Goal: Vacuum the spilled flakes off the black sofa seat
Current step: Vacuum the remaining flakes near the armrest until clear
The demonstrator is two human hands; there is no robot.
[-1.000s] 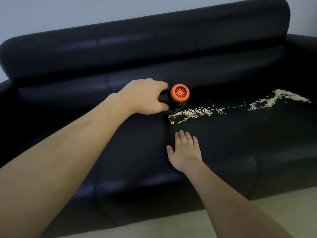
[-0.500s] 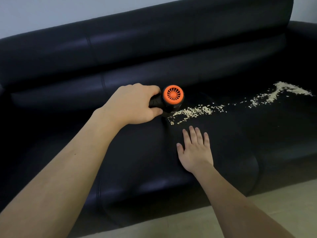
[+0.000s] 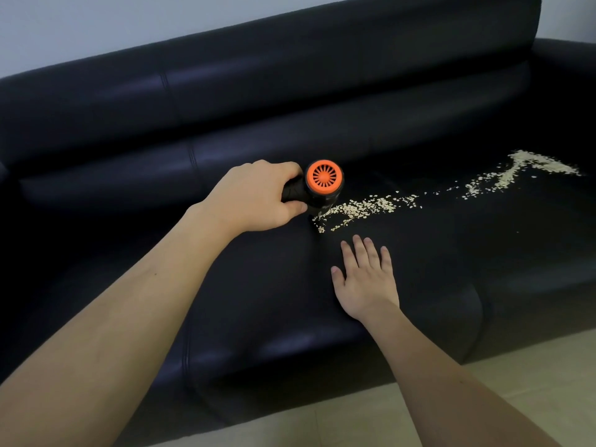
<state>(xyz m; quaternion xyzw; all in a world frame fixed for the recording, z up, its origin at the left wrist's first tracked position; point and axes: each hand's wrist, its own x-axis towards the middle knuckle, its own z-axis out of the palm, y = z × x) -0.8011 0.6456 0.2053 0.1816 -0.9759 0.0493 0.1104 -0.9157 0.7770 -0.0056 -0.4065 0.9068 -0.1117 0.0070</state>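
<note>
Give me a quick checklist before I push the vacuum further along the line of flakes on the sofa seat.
1. Grip on the handheld vacuum: left hand wraps its black body. Ok.
2. Nozzle at the start of the flakes: it meets their left end. Ok.
3. Right hand clear of the path: flat on the sofa seat, in front of the flakes, not on them. Ok.
4. Path to the right: the trail runs on to a bigger patch at the far right, nothing in the way. Ok.
5. Vacuum running: cannot tell.
</note>
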